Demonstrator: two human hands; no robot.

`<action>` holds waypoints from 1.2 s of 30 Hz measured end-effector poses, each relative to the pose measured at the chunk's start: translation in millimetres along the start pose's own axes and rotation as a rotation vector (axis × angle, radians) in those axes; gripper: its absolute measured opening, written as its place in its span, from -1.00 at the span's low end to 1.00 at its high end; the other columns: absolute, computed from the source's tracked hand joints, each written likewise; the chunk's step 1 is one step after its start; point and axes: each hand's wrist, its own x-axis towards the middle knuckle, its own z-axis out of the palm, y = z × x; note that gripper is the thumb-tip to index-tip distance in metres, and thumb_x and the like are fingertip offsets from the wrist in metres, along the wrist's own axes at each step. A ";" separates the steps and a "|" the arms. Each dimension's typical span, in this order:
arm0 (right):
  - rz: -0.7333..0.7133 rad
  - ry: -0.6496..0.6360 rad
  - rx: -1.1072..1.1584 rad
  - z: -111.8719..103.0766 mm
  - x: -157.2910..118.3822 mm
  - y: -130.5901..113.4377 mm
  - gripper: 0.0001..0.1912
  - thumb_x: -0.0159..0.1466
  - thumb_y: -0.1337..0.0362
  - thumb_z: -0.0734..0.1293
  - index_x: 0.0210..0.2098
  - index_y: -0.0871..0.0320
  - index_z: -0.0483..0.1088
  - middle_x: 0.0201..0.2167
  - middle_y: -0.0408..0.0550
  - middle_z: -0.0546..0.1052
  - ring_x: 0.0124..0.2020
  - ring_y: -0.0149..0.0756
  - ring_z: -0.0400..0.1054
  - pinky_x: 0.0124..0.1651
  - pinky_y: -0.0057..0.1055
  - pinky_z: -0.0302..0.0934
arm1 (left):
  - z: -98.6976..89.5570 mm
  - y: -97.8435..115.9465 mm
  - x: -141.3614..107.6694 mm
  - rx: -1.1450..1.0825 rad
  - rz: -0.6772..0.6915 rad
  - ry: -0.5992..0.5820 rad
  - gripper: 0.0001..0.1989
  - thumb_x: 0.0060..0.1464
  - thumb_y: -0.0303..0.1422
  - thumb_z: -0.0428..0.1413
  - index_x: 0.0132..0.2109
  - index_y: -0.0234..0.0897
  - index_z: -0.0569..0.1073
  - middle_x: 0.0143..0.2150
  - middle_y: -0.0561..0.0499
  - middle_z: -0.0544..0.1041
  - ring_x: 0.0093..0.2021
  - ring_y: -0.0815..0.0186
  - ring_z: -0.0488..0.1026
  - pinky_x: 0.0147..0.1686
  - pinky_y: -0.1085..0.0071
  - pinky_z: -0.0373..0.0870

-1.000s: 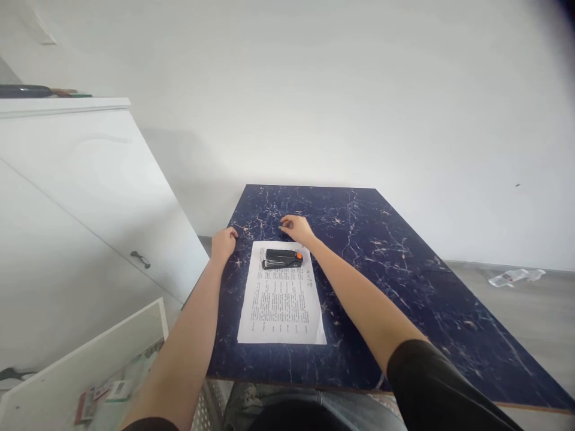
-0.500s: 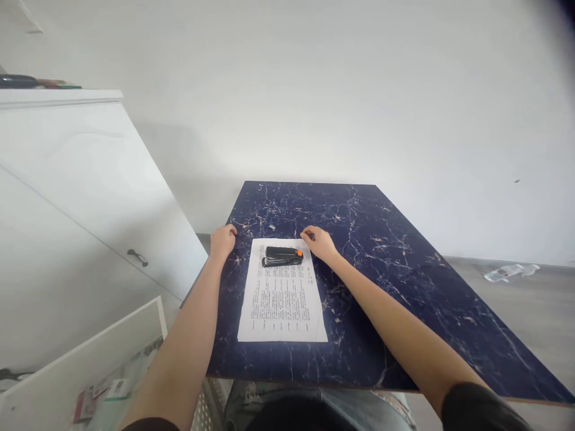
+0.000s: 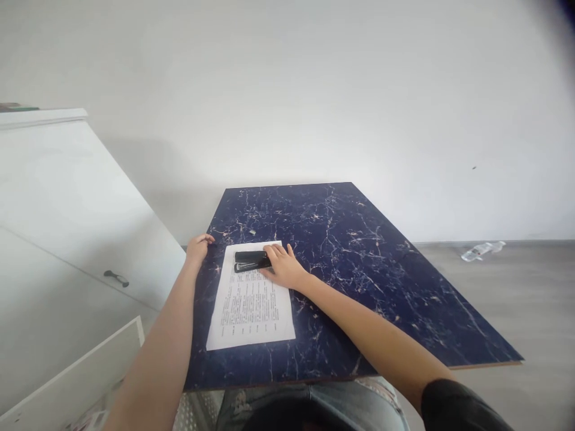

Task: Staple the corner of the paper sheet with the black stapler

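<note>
A black stapler (image 3: 250, 258) lies across the upper part of a printed paper sheet (image 3: 251, 317). My right hand (image 3: 284, 267) is closed around the stapler's right end, fingers over the top and thumb at the near side, hiding that end. At the table's left edge rests my left hand (image 3: 197, 248), apart from the paper, with its fingers curled together. Whether anything is inside those fingers is hidden. Both things are on a dark blue marble-patterned table (image 3: 332, 257).
A white cabinet (image 3: 58, 197) with a dark handle (image 3: 116, 278) stands to the left. Below it, an open drawer (image 3: 81, 371) holds items partly hidden by my left arm. A tiny pale scrap (image 3: 252, 232) lies beyond the paper. Clear plastic (image 3: 483, 251) lies on the floor at right.
My right hand has come from beyond the paper's top right corner onto the stapler's right end, covering its orange part. The paper appears slightly turned. The whole view has shifted.
</note>
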 end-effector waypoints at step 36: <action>0.551 0.261 -0.081 -124.5 -114.1 219.4 -0.78 0.18 0.08 0.29 -0.43 0.08 0.43 -0.55 -0.13 0.50 -0.50 -0.27 0.34 -0.35 -0.37 0.13 | -1.2 22.6 -14.8 0.333 0.115 -0.069 -0.75 0.01 -0.49 -0.03 -0.32 -0.17 0.53 -0.24 -0.01 0.62 -0.19 0.13 0.51 -0.13 0.29 0.36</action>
